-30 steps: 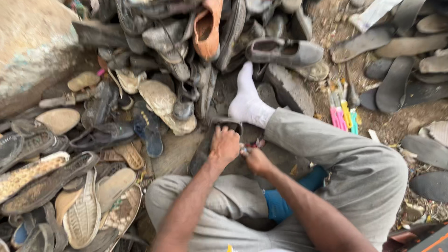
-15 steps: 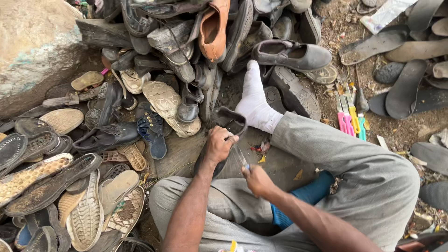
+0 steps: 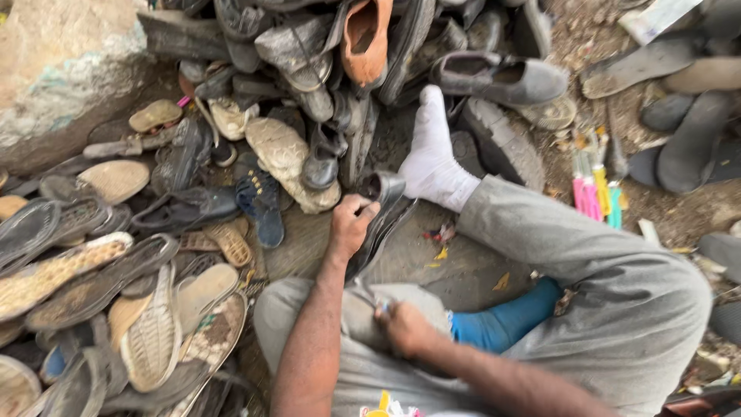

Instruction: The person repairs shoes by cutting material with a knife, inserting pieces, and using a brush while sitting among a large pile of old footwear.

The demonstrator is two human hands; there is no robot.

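Now left hand (image 3: 351,224) grips dark shoe (image 3: 386,208); right hand (image 3: 405,328) dropped to lap

orange shoe (image 3: 364,38) atop pile | grey slip-on (image 3: 502,77) | coloured tubes (image 3: 594,189) | boulder (image 3: 62,69)

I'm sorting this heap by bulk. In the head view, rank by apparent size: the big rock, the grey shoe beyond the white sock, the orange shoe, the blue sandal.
1. big rock
2. grey shoe
3. orange shoe and blue sandal: look alike, unranked.
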